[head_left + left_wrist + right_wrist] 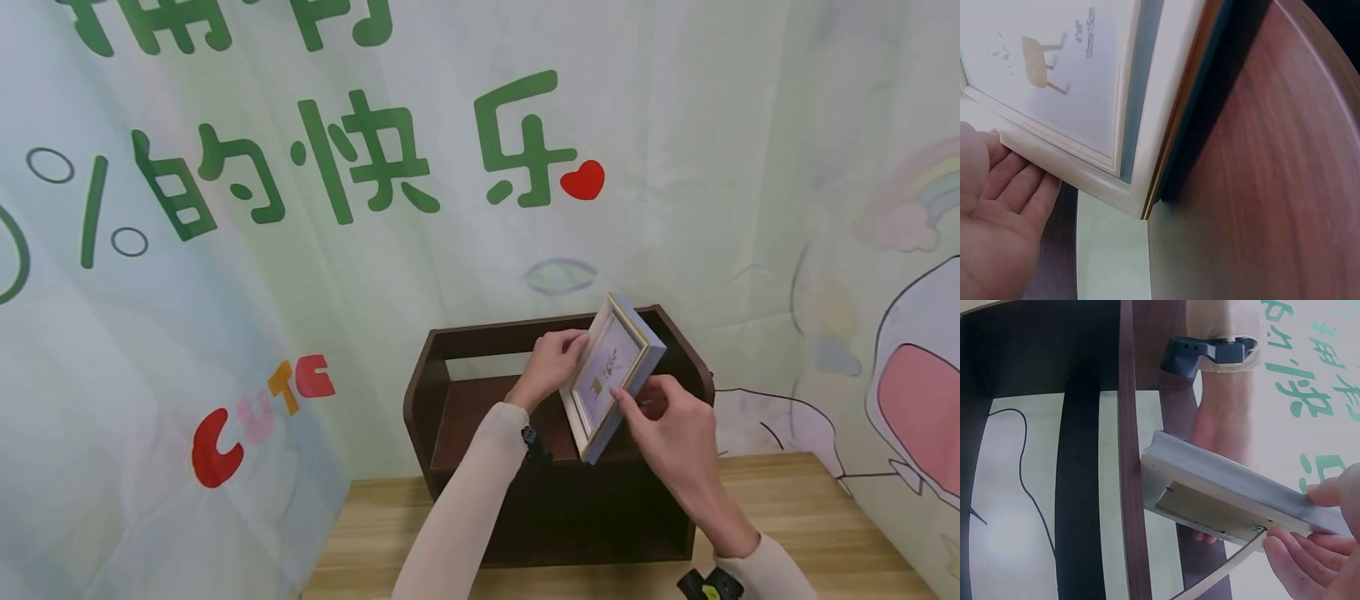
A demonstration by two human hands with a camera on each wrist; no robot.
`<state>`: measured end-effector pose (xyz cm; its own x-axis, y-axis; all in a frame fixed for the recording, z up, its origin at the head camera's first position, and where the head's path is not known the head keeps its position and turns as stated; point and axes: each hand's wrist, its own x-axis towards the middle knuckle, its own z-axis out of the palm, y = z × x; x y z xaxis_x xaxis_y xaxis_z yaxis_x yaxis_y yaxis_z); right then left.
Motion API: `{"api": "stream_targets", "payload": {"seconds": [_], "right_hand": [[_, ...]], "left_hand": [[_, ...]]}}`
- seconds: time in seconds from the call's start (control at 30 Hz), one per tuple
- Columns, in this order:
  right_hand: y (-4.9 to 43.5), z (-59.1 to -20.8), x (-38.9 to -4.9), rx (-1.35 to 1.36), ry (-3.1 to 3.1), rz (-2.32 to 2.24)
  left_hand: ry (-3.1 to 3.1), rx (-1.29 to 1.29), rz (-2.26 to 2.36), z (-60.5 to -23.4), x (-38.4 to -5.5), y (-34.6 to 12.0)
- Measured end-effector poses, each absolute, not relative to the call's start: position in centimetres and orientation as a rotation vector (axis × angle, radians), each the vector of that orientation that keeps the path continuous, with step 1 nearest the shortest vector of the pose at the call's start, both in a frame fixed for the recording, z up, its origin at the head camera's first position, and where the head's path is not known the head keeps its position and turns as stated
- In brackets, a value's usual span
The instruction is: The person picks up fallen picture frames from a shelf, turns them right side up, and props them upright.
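Note:
A picture frame (609, 371) with a pale border and a plant-and-stool print is held tilted over the upper board of a dark brown desk shelf (480, 417). My left hand (553, 365) grips its left edge; in the left wrist view those fingers (1022, 187) curl behind the border. On the opposite edge, my right hand (675, 429) pinches the frame with the thumb in front. The right wrist view shows the back of the frame (1210, 509), where a thin support leg (1225, 569) angles away near my right fingers.
The shelf stands on a wood-grain table (787, 500) and has an open lower compartment (592, 508). Behind hangs a printed curtain (675, 167) with green characters and cartoon figures. A black cable (1022, 456) shows through the shelf in the right wrist view.

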<state>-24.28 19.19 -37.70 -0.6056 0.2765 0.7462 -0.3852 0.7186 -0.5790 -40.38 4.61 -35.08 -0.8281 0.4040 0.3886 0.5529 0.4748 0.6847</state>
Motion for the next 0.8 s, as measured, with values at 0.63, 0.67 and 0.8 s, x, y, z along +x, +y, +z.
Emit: {"api": "stream_targets", "payload": {"seconds": [0.63, 0.67, 0.8], "right_hand": [[21.6, -34.6, -24.1, -0.076, -2.253, 0.989], [21.6, -34.5, -24.2, -0.079, -2.263, 0.991], [22.0, -34.2, -24.6, -0.074, -2.288, 0.97]], "left_hand": [[-2.514, -0.789, -1.52, -36.7, -39.8, 1.8], [-2.509, -0.79, -1.52, -36.8, -39.8, 1.6], [-2.5, -0.769, -1.507, -37.2, -39.7, 0.9]]}}
